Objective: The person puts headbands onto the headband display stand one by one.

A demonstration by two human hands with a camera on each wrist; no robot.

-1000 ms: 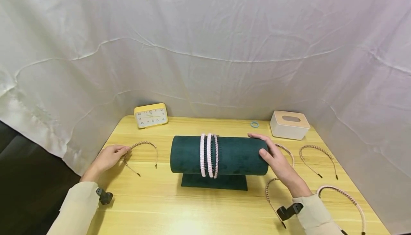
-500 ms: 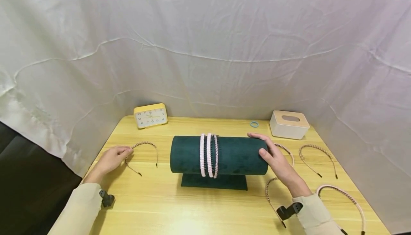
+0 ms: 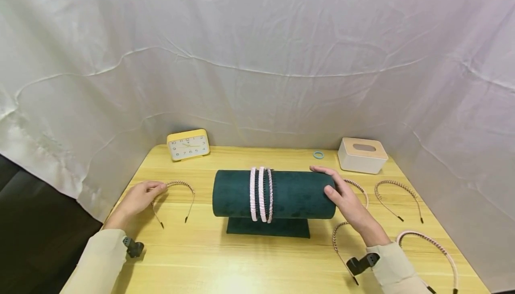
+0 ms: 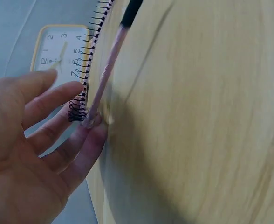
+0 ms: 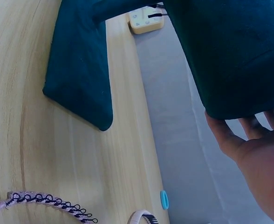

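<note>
Holding one headband (image 4: 107,70): left fingers (image 4: 51,101); stand (image 3: 301,195) carries three.

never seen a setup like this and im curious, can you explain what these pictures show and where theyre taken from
There is no machine arm here: these are a person's own hands, the left hand and the right hand, with a small black camera on each wrist. The wide view comes from a camera worn on the head, looking forward and down; the close-ups come from the wrists.

On the wooden table stands a dark green display stand with three headbands fitted over it. More headbands lie to the right. A yellow clock, blue ring and white box are toward the back.

The left hand holds a thin pink headband; the right hand grips the stand's right end.
</note>
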